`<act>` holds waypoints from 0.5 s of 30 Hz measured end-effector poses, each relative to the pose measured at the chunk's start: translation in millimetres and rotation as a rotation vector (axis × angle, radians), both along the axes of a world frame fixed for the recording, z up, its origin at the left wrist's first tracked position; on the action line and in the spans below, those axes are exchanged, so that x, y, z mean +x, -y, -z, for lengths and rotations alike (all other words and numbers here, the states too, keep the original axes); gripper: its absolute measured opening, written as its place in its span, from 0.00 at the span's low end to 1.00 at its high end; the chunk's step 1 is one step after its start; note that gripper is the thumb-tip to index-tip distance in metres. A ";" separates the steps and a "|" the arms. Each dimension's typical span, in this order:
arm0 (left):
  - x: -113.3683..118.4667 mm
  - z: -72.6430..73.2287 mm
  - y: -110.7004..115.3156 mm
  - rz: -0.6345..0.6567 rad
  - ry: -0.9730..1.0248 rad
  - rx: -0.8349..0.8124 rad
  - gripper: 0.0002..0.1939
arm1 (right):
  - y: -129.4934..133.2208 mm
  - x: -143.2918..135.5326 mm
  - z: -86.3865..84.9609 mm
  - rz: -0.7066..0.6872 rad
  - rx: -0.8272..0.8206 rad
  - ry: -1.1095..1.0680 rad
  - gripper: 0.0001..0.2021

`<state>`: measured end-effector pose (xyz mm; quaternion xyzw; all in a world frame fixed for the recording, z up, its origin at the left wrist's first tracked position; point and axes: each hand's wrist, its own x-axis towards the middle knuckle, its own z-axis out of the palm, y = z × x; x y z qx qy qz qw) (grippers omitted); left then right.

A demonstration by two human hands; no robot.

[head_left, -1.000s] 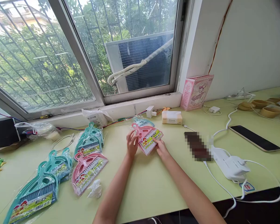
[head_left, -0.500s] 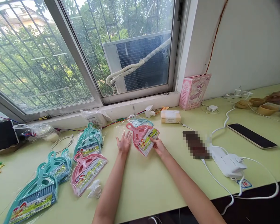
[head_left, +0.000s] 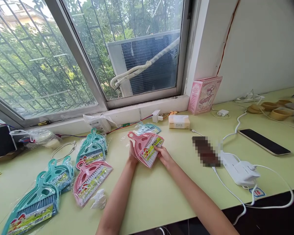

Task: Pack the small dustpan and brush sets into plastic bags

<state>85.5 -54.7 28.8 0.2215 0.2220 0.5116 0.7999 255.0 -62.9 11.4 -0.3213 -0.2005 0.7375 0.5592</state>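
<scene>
Between my hands a pink dustpan and brush set (head_left: pixel 142 147) in clear plastic is raised above the table, its label and white bristles facing me. My right hand (head_left: pixel 163 155) pinches its right edge, thumb on the front. My left hand (head_left: pixel 132 156) lies behind its left side, with the fingers hidden by the pack. Just beyond it lies a teal dustpan set (head_left: pixel 152 128), partly covered. To the left, another pink dustpan set (head_left: pixel 88 178) rests near several teal ones, among them one teal set at the front left (head_left: pixel 35 204).
A crumpled white tissue (head_left: pixel 98 199) lies left of my left forearm. To the right are a white power strip (head_left: pixel 237 169) with cables, a black phone (head_left: pixel 264 142) and a tissue pack (head_left: pixel 178 121). A pink box (head_left: pixel 204 95) stands by the wall. Another person's blurred hand shows at far right.
My left hand, spread open beside the pink set before, has moved behind its left side. The pink set has shifted slightly left and toward me, still in my right hand.
</scene>
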 end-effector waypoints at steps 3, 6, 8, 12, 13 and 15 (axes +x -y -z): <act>7.4 -2.3 3.2 0.032 -0.085 0.090 0.45 | 0.6 0.2 -3.3 0.087 -0.014 -0.039 0.12; 10.2 0.2 3.4 0.111 -0.158 0.165 0.43 | -0.4 1.7 -4.6 0.169 -0.021 -0.073 0.11; 8.5 3.2 2.1 0.180 -0.211 0.182 0.47 | -1.9 3.3 -3.8 0.225 -0.023 -0.096 0.11; 3.7 4.4 -0.7 0.107 -0.298 0.258 0.49 | -5.1 6.2 1.1 0.302 -0.027 -0.100 0.12; 3.9 3.3 -1.0 0.064 -0.319 0.292 0.47 | -5.7 6.7 2.5 0.312 -0.032 -0.096 0.12; 7.0 1.0 -0.9 0.000 -0.374 0.334 0.41 | -6.6 7.1 4.7 0.326 -0.042 -0.095 0.12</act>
